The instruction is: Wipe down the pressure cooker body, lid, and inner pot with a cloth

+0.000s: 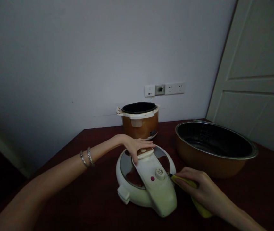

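Observation:
A white pressure cooker lid with shiny panels lies on the dark red table, its broad handle slanting toward me. My left hand rests over the handle's far end, thumb on the near side and fingers stretched across the top. In my right hand is a yellow cloth, pinched between thumb and fingers, one end hanging below. A small dark tip at the cloth's front meets the lid's right side, near the round valve; what it belongs to is hidden.
Behind the lid stands an orange-brown cooker body with a white rim, close to the wall. To the right is a large dark-lined inner pot. Wall sockets sit above the table, and a white door is at right.

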`<action>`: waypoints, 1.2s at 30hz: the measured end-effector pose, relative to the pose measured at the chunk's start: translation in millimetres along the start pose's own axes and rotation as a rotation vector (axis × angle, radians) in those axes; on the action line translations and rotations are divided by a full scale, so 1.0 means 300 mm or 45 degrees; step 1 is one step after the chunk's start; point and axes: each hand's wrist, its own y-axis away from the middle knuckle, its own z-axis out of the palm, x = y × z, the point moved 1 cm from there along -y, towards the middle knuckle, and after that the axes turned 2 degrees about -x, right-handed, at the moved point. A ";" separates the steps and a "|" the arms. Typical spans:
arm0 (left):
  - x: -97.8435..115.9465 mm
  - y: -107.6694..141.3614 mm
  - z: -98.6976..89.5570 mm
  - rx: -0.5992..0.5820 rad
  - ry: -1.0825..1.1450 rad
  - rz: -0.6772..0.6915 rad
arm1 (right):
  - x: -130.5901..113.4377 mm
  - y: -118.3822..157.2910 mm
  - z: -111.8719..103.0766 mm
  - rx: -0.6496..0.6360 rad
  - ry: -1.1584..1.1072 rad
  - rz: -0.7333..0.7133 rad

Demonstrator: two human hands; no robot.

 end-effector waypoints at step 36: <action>0.069 0.054 0.042 0.257 -0.359 -0.332 | -0.034 -0.032 -0.004 0.339 -0.171 -0.063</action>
